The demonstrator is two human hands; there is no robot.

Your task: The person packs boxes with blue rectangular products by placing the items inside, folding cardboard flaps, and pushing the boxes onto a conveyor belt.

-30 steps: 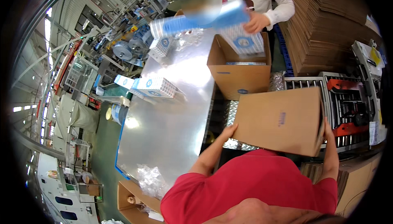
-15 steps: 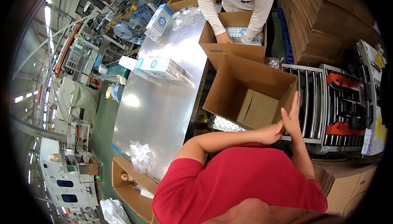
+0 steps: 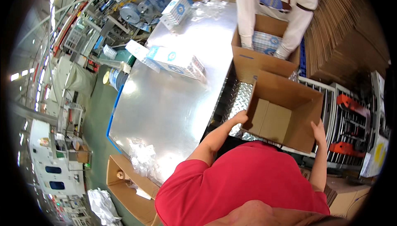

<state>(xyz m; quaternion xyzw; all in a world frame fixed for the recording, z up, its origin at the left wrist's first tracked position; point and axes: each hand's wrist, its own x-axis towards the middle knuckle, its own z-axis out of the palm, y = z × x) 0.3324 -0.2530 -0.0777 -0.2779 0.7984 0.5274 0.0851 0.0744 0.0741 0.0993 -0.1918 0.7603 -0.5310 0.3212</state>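
Note:
An upright, open cardboard box (image 3: 289,93) stands right in front of me, with only its bare brown bottom and walls showing inside. My left hand (image 3: 239,119) grips its near left edge, fingers closed round the cardboard. At the opposite side, my right hand (image 3: 318,132) holds the right edge, thumb up along the wall and fingers partly hidden behind it. Just beyond stands a second cardboard box (image 3: 262,63). Inside it lie blue-and-white patterned packs (image 3: 264,40), and both arms of a co-worker in white sleeves reach in.
A shiny metal table (image 3: 165,106) lies to my left, bearing blue-and-white cartons (image 3: 175,62) and crumpled clear plastic (image 3: 142,157). At right runs a roller conveyor (image 3: 328,114) with orange-red parts. Stacked flat cardboard (image 3: 347,35) rises far right. Another open box (image 3: 132,188) sits lower left.
My hands, together at the box's near right corner before, are now apart on its left and right sides. The box has turned and sits straighter before me. The view has shifted.

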